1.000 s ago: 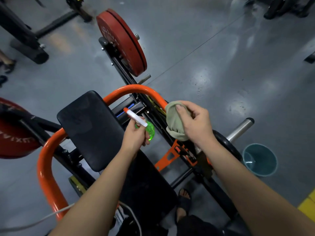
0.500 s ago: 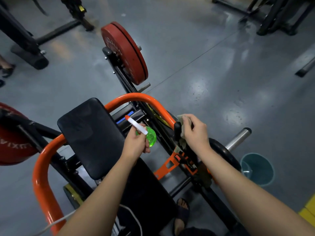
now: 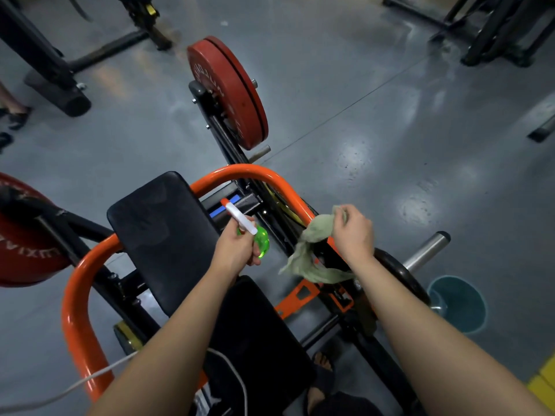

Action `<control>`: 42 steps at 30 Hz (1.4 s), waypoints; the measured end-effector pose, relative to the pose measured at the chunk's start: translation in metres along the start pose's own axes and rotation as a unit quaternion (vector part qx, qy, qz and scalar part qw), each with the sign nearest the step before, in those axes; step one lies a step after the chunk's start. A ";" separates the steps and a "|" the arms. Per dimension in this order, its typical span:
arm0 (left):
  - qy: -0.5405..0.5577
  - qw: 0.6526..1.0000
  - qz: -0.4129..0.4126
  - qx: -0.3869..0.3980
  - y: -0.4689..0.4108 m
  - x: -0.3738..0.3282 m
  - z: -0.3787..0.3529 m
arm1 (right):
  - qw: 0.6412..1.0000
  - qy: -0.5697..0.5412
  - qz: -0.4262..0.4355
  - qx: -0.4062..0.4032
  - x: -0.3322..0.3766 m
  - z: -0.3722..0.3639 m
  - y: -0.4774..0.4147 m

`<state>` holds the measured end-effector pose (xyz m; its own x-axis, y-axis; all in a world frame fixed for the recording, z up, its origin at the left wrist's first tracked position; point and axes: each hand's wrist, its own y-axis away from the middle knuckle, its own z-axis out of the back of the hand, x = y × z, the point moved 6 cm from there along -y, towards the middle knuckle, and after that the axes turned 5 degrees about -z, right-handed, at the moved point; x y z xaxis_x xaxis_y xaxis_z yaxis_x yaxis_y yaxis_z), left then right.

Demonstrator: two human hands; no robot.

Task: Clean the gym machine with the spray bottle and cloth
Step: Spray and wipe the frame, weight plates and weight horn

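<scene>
Head view, and a change is to be noted at once: the cloth [image 3: 312,256], which a moment ago was bunched up and pressed against the orange bar [image 3: 270,175] of the gym machine [image 3: 162,235], has now been lifted off and let fall open. It is pinched near its top edge by the right hand [image 3: 353,232], fingers curled in against the thumb, and the rest hangs loose beside the bar, over the black frame below. Whether the hanging end touches the frame cannot be told. From this it may be judged that one wiping pass on that stretch of bar is over and that the cloth is being opened out for a fresh face or a new spot; the task is under way and far from finished, since the pad and most of the frame look untouched by the cloth. The spray bottle [image 3: 260,241] is held in the left hand [image 3: 237,250], fingers wrapped tight round its neck, the green body showing below the knuckles and the white nozzle aimed forward towards the frame behind the pad. No mist is seen, and it cannot be told whether the trigger is pressed. A red weight plate [image 3: 228,91] is mounted farther ahead, and a teal bucket [image 3: 459,304] stands on the floor to the right.
</scene>
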<state>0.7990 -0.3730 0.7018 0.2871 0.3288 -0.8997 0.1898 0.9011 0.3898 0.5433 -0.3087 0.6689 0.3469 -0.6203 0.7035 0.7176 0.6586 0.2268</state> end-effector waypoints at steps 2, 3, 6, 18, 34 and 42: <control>-0.014 1.000 -0.013 0.023 0.000 -0.004 -0.005 | 0.996 -0.052 -0.053 -0.054 -0.021 0.008 0.001; -0.030 0.999 -0.014 0.030 0.002 -0.007 -0.006 | 0.994 -0.067 -0.056 -0.067 -0.025 0.012 0.001; -0.061 0.997 -0.016 0.036 0.001 -0.010 -0.010 | 0.999 -0.039 -0.025 0.004 -0.036 0.005 -0.005; -0.098 0.986 -0.029 0.132 0.005 -0.003 -0.033 | 0.949 0.105 -0.042 0.293 -0.047 -0.044 0.030; -0.102 0.992 0.036 0.072 0.018 0.057 -0.019 | 0.961 -0.005 -0.067 0.269 -0.050 -0.090 -0.004; -0.075 0.994 0.040 0.063 0.025 0.068 -0.005 | 0.951 0.032 -0.095 0.293 -0.044 -0.087 -0.011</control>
<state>0.8189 -0.3266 0.6495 0.4414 0.3437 -0.8289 0.2735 0.8282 0.4891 0.5722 -0.3254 0.5770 0.2929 -0.7644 0.5744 0.3184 0.6444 0.6952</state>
